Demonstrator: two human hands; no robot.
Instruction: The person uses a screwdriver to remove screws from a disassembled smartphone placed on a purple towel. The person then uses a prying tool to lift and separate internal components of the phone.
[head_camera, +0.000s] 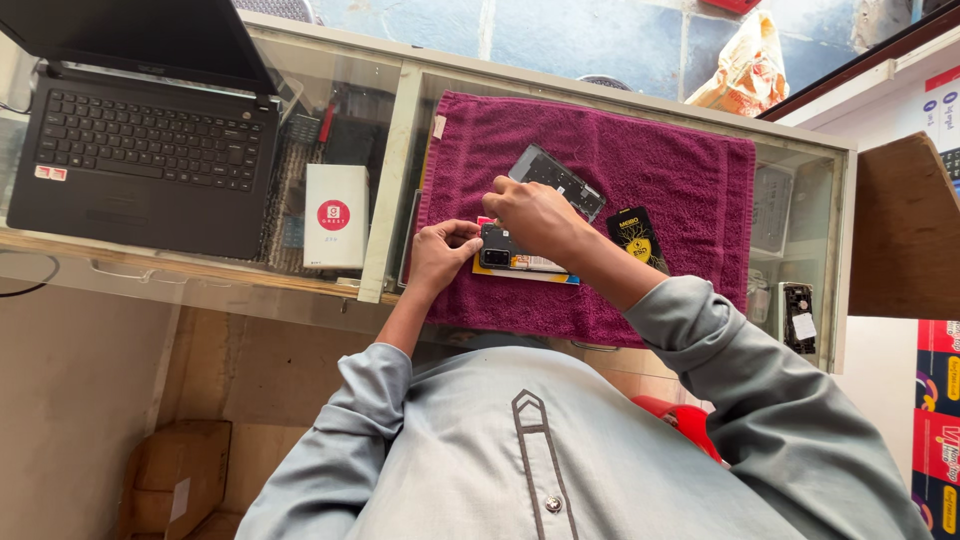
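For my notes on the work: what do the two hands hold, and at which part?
Both hands, left and right, hold the phone lying on the purple towel: left at its end, right over its middle.

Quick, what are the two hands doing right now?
Left hand: fingers pinched on the edge of the small dark phone on the purple towel.
Right hand: curled over the phone's top, pressing on it.

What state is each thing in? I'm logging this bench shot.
Laptop: lid open, screen dark.
Phone: lies on the maroon towel, both hands on it.
Left hand: pinches the phone's end.
Right hand: rests over it.
White box: closed.
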